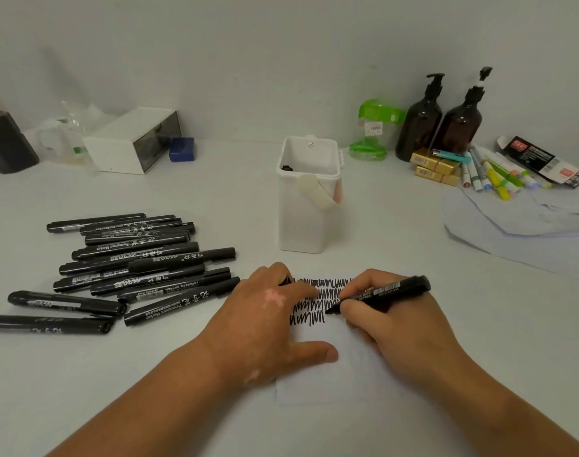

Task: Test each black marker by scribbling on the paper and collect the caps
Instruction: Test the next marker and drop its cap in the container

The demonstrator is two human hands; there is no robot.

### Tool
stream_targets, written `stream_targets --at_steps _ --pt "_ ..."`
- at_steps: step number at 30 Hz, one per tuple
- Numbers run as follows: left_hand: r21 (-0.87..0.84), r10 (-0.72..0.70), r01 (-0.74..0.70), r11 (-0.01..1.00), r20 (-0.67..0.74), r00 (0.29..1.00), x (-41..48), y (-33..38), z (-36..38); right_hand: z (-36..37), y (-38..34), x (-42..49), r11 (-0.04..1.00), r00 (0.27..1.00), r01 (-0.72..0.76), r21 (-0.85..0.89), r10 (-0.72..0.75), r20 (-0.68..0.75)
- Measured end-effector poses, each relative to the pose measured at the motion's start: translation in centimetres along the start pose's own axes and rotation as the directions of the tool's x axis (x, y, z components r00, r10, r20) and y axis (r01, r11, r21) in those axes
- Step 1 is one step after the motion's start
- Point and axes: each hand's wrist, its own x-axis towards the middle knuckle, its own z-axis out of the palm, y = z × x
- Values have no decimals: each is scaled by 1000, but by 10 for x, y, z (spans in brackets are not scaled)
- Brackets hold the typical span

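Marker [385,293] is mid-scribble, lower middle of the frame: right hand [396,321] pinches it near the nib, tip on the paper [331,377]. Few scribble rows [309,316] done, at least one cap [285,168] in the white tub [309,222], but I'd guess the pile of markers [143,262] at left means lots remain. Long axis runs mostly left-right, nib pointing left, tail tilted up-right. Left hand [265,321] presses the paper, thumb spread; can't tell if it grips anything.
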Motion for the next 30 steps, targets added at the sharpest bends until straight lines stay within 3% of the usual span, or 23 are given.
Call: stream_targets --at_steps 30 --pt "-23 -5 5 1000 -12 1000 2 -4 4 2 4 2 998 1000 18 -67 -19 -14"
